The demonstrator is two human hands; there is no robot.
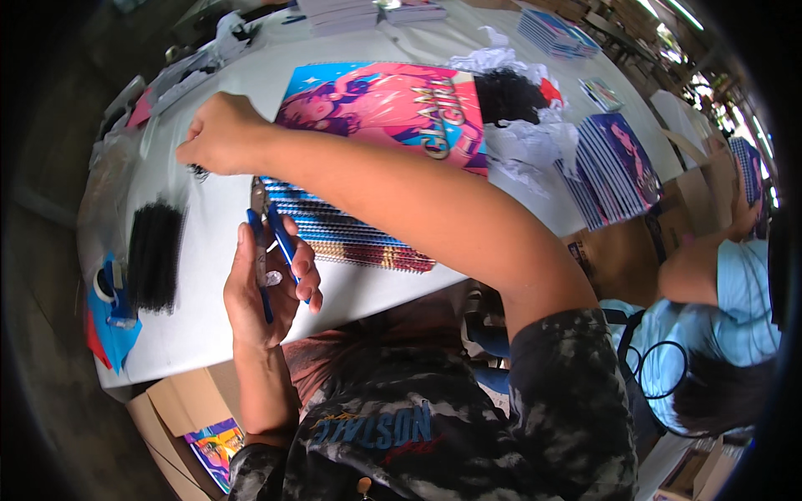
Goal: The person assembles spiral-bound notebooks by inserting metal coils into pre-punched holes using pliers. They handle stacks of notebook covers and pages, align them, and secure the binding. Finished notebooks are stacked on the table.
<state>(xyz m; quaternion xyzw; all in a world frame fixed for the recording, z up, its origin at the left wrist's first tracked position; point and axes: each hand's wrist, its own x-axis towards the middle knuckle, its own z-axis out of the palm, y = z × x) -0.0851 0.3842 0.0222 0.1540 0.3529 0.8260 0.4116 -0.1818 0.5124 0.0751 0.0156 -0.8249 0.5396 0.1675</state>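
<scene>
My left hand (276,280) holds blue-handled pliers (266,213), jaws pointing away from me, beside the stack's left edge. The handles stand a little apart in my fingers. My right arm reaches across to the left, over a stack of spiral-bound notebooks (380,108) with a pink and blue illustrated cover on top. My right hand (221,134) is closed just left of that stack. A small curl of black coil (198,172) shows under its fingers. Nearer to me on the left lies a bundle of black binding coils (156,256).
A tape dispenser (113,288) sits at the left table edge. Beyond the stack, black coil scraps (507,96) lie on crumpled white paper (535,150). More notebooks (610,171) are stacked right. Cardboard boxes (188,401) stand below the table; a person (710,334) is at right.
</scene>
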